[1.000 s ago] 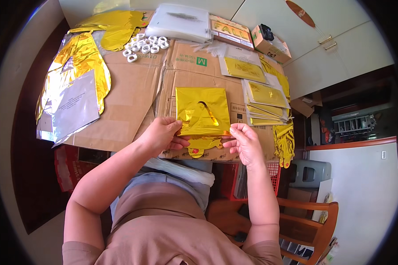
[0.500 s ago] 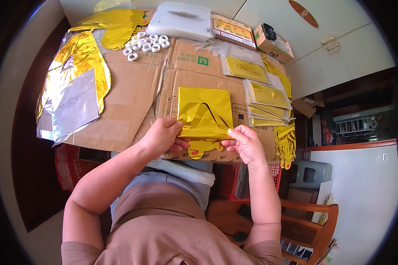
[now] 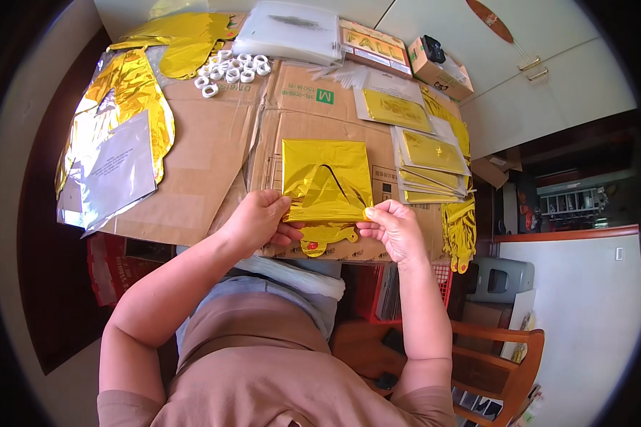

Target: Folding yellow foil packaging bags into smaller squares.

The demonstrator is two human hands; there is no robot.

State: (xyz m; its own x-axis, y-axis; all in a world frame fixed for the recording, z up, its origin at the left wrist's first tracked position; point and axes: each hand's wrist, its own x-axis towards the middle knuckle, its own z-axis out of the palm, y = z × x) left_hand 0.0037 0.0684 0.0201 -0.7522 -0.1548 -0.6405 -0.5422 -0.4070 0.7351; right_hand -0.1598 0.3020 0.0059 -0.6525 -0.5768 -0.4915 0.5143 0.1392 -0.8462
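A gold foil balloon (image 3: 326,160), folded into a rough square, lies in front of me on the cardboard (image 3: 214,142). My left hand (image 3: 267,217) pinches its near left corner between thumb and fingers. At the near right corner, the thumb and forefinger of my right hand (image 3: 393,226) grip the same foil. A crease with a dark gap runs slantwise over the right part of the square. From under its near edge sticks out a narrow foil tail with a small red spot, toward my body.
Unfolded gold foil balloons and a clear packet (image 3: 124,160) lie at the left. White rings (image 3: 233,75) and a stack of clear plastic bags (image 3: 292,35) are at the back. Packed gold foil packets (image 3: 432,160) pile up at the right, near two boxes (image 3: 375,48).
The folded foil balloon has shifted slightly left, and the cardboard with the rings has slid a little the same way. Both hands keep their hold on the near corners.
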